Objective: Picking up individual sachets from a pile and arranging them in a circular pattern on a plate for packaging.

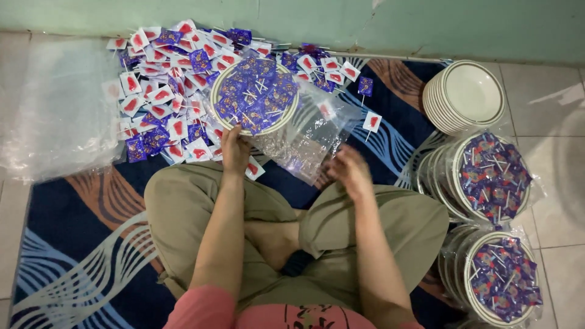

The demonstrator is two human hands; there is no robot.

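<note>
Purple-wrapped lollipops [256,91] fill a cream plate [214,91] with a dark rim line; left of it lie red-and-white wrapped ones [159,94], on a navy rug [73,244] with white waves

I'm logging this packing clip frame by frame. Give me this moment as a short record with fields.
setting: person seated cross-legged on a patterned rug
left hand: grips the edge of the plate of lollipops
right hand: on the clear plastic bag around that plate
loose pile: wrapped lollipops, red and purple
empty plates: stacked at the wall
bagged plates: filled, stacked at right
</note>
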